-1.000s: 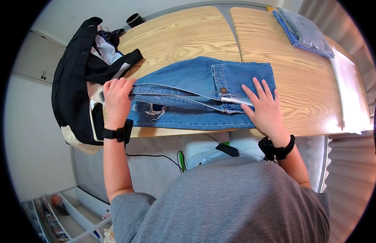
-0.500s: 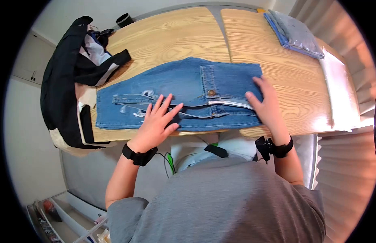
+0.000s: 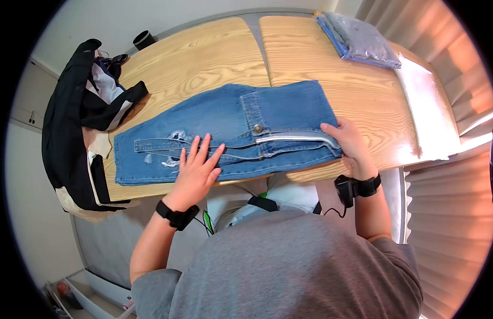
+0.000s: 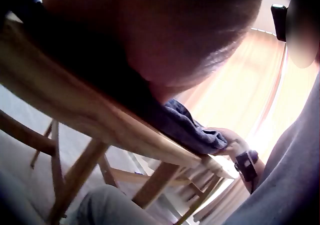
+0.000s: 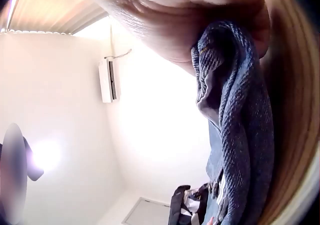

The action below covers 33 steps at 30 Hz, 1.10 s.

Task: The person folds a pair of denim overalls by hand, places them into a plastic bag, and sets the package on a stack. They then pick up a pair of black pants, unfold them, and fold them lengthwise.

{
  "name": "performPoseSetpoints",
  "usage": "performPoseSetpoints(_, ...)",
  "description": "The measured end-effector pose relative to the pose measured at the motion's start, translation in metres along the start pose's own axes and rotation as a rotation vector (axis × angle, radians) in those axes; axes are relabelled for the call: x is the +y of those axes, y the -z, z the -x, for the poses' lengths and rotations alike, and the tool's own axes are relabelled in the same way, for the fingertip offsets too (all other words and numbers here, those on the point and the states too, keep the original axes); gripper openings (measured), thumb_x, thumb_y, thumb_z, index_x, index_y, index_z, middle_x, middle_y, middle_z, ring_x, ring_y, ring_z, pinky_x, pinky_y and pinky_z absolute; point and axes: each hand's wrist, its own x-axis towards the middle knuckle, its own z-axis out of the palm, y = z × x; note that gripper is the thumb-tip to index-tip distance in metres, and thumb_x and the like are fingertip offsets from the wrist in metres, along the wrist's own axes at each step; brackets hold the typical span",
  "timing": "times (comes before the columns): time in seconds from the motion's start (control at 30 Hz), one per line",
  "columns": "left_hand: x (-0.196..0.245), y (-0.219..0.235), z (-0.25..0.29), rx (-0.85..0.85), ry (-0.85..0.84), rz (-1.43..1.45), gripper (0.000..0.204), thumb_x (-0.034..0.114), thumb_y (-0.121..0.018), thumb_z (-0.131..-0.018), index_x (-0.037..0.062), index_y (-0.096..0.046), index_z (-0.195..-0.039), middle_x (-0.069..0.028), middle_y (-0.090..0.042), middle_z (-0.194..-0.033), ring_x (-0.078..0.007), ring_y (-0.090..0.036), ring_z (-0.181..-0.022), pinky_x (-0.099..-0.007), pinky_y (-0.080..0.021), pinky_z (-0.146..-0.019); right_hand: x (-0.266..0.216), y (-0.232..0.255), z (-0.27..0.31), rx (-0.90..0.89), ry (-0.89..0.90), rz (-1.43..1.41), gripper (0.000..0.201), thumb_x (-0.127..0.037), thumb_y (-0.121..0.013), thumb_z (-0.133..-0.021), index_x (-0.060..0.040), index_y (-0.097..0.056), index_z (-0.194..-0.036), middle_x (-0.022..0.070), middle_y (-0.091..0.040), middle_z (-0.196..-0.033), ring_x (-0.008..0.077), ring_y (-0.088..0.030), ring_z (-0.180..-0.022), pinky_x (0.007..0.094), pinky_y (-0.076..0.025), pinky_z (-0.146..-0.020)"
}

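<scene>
A pair of blue jeans [image 3: 214, 114] lies folded lengthwise on the wooden table, with ripped patches toward the left end and the metal button and open white zip facing up. My left hand [image 3: 194, 174] rests on the denim with its fingers spread, beside the ripped patches. At the right end, my right hand [image 3: 351, 142] grips the edge of the jeans, thumb on top and fingers underneath. In the right wrist view the folded denim layers [image 5: 242, 130] run out from this hand, close over the table.
A black and white jacket [image 3: 71, 127] hangs over the table's left end. Folded clothes in clear plastic [image 3: 363, 40] lie at the back right, with a shiny white packet [image 3: 424, 109] nearer the right edge. A dark cup [image 3: 144, 40] stands beyond the far left edge.
My left hand has let go of the jeans' left part, now laid flat, and moved right onto the denim. My right hand went from lying flat to gripping the right end.
</scene>
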Motion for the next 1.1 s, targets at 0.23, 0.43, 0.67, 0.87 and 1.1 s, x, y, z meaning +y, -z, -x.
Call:
performPoseSetpoints(0.23,0.088,-0.018,-0.062,-0.031,-0.080,0.187,0.053,0.029,-0.047,-0.094,0.0186,-0.031,-0.143,-0.0201,-0.014,-0.151,-0.0422,-0.009,-0.139,-0.0619,-0.012,-0.106,-0.023,0.112,0.001,0.125,-0.012,-0.051,0.021,-0.012,-0.061,-0.087,0.0045,-0.061,-0.100,0.0076,-0.066,-0.085,0.0122,-0.062,-0.072,0.0254,-0.052,-0.063)
performPoseSetpoints(0.43,0.114,-0.006,-0.087,-0.088,-0.094,0.199,0.057,0.039,-0.045,-0.094,0.0160,-0.028,-0.144,-0.0251,-0.014,-0.149,-0.0455,-0.010,-0.138,-0.0651,-0.014,-0.104,0.006,0.143,0.027,0.087,-0.011,-0.681,0.026,-0.022,-0.053,-0.092,0.0014,-0.060,-0.103,0.0095,-0.067,-0.093,0.0212,-0.065,-0.082,0.0320,-0.053,-0.072)
performPoseSetpoints(0.67,0.133,-0.002,-0.131,-0.056,-0.349,0.429,0.058,0.036,-0.042,-0.095,0.0163,-0.023,-0.146,-0.0199,-0.010,-0.152,-0.0392,-0.012,-0.140,-0.0595,-0.016,-0.106,0.025,0.063,0.056,0.128,0.163,-1.100,0.037,-0.025,-0.048,-0.094,-0.0018,-0.049,-0.123,0.0100,-0.056,-0.125,0.0248,-0.050,-0.117,0.0411,-0.036,-0.102)
performPoseSetpoints(0.87,0.145,-0.012,-0.142,-0.186,-0.234,0.309,0.060,0.036,-0.043,-0.095,0.0172,-0.020,-0.146,-0.0147,-0.015,-0.152,-0.0381,-0.014,-0.139,-0.0625,-0.015,-0.104,0.023,0.030,0.049,0.248,0.248,-1.120,0.030,-0.010,-0.055,-0.090,-0.0057,-0.050,-0.120,0.0082,-0.057,-0.118,0.0229,-0.051,-0.114,0.0397,-0.039,-0.100)
performPoseSetpoints(1.1,0.147,-0.015,-0.143,-0.174,-0.210,0.336,0.061,0.036,-0.045,-0.094,0.0168,-0.020,-0.146,-0.0149,-0.016,-0.152,-0.0385,-0.014,-0.139,-0.0645,-0.014,-0.103,0.014,0.000,0.039,0.267,0.178,-0.791,0.034,-0.009,-0.055,-0.091,-0.0043,-0.048,-0.123,0.0075,-0.056,-0.121,0.0202,-0.054,-0.109,0.0374,-0.043,-0.094)
